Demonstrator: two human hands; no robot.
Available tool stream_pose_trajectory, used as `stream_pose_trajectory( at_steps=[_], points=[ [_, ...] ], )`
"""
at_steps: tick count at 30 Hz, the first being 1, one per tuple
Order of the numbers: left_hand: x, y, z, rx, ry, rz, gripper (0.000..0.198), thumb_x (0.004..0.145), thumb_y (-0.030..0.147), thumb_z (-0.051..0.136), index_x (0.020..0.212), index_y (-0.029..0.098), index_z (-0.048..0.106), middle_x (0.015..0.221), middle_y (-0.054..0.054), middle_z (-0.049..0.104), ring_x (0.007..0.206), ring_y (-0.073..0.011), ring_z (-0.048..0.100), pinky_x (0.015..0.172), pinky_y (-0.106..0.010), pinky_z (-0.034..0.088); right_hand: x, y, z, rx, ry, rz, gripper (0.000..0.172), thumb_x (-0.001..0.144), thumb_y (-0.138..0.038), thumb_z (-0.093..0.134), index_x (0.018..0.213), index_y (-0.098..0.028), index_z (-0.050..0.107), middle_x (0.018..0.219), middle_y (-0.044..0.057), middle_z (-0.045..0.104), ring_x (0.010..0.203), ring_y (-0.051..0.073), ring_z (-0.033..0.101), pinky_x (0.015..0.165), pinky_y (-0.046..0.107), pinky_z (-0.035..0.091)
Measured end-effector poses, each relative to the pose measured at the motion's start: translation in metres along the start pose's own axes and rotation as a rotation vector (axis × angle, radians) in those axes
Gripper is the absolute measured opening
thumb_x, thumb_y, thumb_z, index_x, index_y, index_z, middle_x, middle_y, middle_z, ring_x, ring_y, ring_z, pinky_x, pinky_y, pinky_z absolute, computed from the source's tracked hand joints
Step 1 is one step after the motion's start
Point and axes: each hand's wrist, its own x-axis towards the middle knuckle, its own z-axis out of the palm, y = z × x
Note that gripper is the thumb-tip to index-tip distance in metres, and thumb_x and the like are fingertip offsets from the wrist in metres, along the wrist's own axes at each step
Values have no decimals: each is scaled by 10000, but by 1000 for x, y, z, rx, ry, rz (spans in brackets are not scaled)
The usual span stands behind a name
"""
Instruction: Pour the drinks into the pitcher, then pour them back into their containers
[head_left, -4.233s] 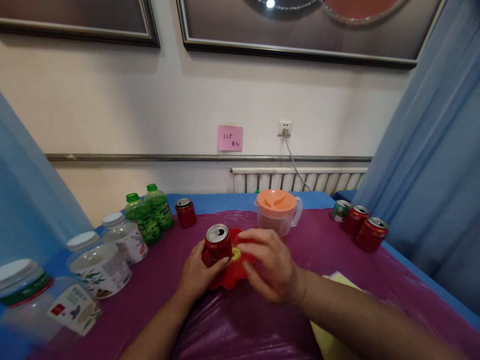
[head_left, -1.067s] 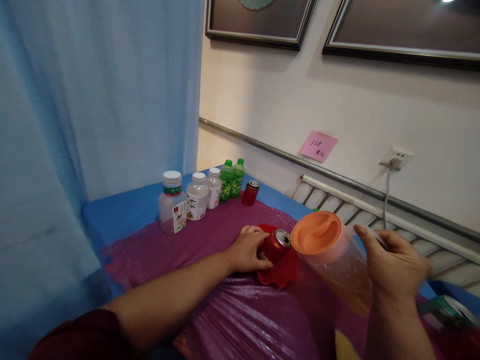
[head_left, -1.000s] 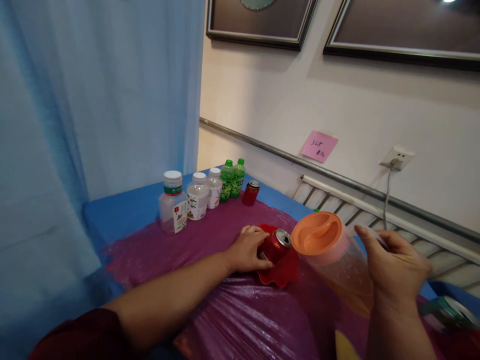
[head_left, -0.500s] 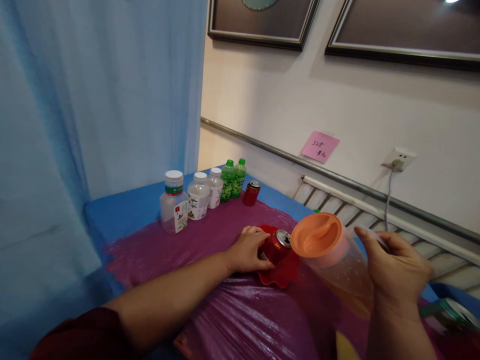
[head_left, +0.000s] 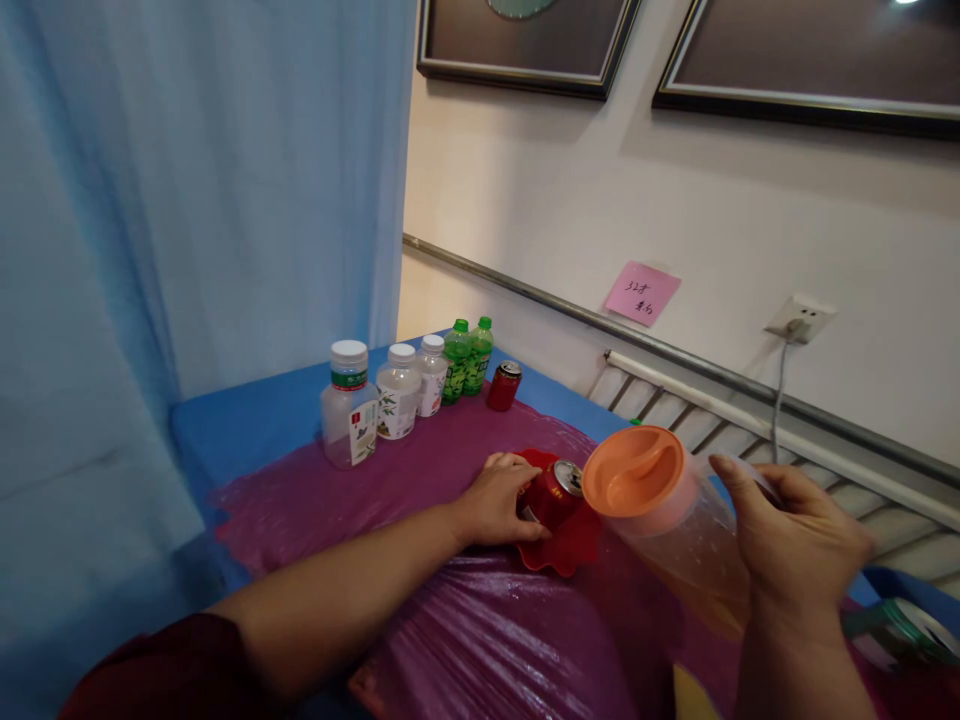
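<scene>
My left hand [head_left: 495, 498] is wrapped round an opened red can [head_left: 553, 490] that stands on a red scalloped dish [head_left: 564, 540] on the purple plastic cover. My right hand [head_left: 795, 545] grips the handle of a clear pitcher [head_left: 679, 535] with an orange lid [head_left: 631, 470]. The pitcher is lifted and tipped to the left, its lid close to the can's top. A little amber liquid lies along its lower side.
Three white-capped clear jars [head_left: 349, 405], two green bottles [head_left: 465, 358] and another red can [head_left: 505, 385] line the far left edge of the blue table [head_left: 247, 420]. A blue curtain [head_left: 187, 200] hangs at left. A radiator [head_left: 750, 430] runs along the wall. More cans [head_left: 896, 625] sit at right.
Since four seconds ago my right hand left the dish and picked up the pitcher, and my view swung left. Over the last second the pitcher and both hands have hardly moved.
</scene>
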Motion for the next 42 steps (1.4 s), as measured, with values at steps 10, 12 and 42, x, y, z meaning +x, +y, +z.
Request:
stream_pose_trajectory(
  at_steps=[10,12,42],
  points=[
    [0,-1,1,-13,4,1,623,635,531,886,1153,246,691,1143,-54,705,1144,-326,593,1061,-458,383,0,1,0,-23,23,-25,595,740,-789,696,726,-195,732,580,-18,572,590,158,502,589,297,347],
    [0,-2,1,-15,1,0,631,636,542,883,1161,250,690,1143,-53,704,1143,-325,592,1057,-457,386,-1,2,0,-24,27,-31,595,741,-791,692,721,-197,729,577,-17,570,585,158,497,586,298,348],
    [1,1,-3,-33,-20,12,584,652,557,872,1117,255,691,1094,-45,714,1125,-321,599,1051,-459,391,-2,-8,-3,-30,91,-80,632,746,-821,666,744,-191,708,576,-11,537,580,158,478,594,302,331]
  ],
)
